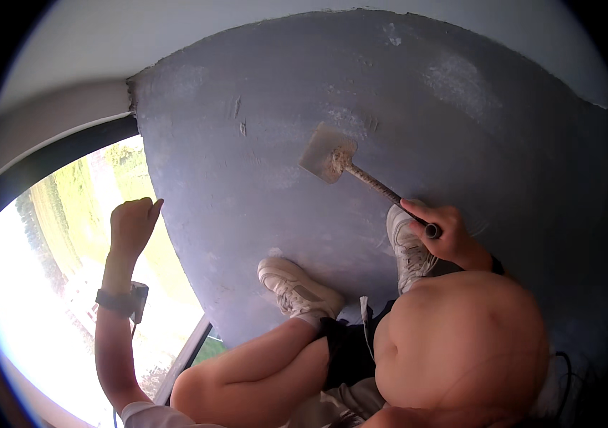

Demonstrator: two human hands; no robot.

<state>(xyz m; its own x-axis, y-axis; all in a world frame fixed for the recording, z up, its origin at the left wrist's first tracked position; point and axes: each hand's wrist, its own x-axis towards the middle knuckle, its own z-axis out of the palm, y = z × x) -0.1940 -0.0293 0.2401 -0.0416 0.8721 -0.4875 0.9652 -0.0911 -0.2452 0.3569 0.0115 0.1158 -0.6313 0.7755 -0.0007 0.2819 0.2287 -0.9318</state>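
Note:
My right hand point(443, 232) is wrapped round the dark handle end of a scraper point(379, 187). The scraper has a flat, squarish, pale blade and a thin stick handle caked with dried material where it meets the blade. Its blade lies over the grey floor point(247, 185), ahead of my feet; whether it touches cannot be made out. At the left, my left hand point(135, 225) is raised in front of the bright window, fingers curled into a fist with nothing visible in it. A strap with a small device point(124, 302) sits on the left wrist.
A large window point(61, 250) with a dark frame stands at the left, greenery outside. White wall point(197, 25) meets the floor's rough far edge. Whitish smears and scuffs mark the floor. My pale shoes point(297, 285) rest on it, and a dark cable point(568, 371) curves at the lower right.

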